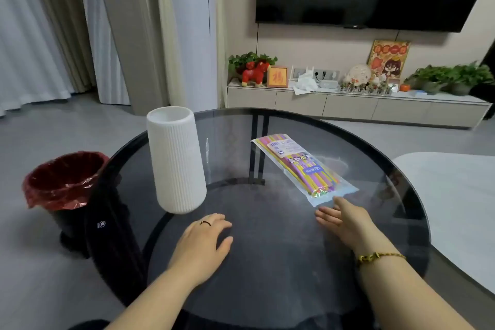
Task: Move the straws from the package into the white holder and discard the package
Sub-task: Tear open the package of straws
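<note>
A clear plastic package of coloured straws (pixel 302 166) lies flat on the round dark glass table (pixel 267 262), right of centre, its near end pointing at me. The tall white ribbed holder (pixel 175 161) stands upright on the table's left side, its mouth open at the top. My right hand (pixel 341 218) rests just short of the package's near end, fingers spread and holding nothing. My left hand (pixel 205 240) lies palm down on the glass a little in front of the holder, empty, with a ring on one finger.
A black bin with a red liner (pixel 63 182) stands on the floor left of the table, close to its edge. A pale round tabletop (pixel 455 209) adjoins on the right. A TV cabinet with plants and ornaments lines the far wall.
</note>
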Motion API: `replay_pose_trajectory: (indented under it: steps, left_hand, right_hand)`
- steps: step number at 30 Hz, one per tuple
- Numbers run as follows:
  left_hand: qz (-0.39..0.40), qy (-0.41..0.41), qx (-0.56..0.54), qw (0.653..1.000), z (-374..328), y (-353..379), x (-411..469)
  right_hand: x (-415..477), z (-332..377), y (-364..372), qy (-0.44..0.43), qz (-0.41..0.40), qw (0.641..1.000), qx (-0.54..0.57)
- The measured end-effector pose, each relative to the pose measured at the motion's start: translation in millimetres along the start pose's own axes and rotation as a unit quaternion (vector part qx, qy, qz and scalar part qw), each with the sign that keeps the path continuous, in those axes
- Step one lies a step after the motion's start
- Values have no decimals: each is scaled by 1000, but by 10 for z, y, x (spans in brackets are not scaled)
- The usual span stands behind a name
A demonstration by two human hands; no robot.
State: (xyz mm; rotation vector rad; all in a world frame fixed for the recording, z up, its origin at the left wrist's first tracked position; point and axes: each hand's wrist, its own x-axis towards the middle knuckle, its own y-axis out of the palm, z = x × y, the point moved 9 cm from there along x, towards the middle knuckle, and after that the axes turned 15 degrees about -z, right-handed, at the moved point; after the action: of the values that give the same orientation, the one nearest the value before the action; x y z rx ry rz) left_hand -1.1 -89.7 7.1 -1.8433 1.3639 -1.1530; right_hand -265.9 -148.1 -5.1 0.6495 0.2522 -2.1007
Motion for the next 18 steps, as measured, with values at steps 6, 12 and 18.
replay_pose_trajectory:
  steps: [6, 12, 18]
  left_hand:
    - [-24, 13, -5, 1000, 43, 21, 43]
    - [-51, 24, -18, 998, 37, -20, 59]
    - [-146, 83, -124, 978, -307, -221, 60]
  right_hand:
    - [160, 17, 203, 19, -18, 999, -34]
    - [-93, -16, 404, -77, 37, 992, -98]
    - [-636, -247, 602, -197, 108, 964, -140]
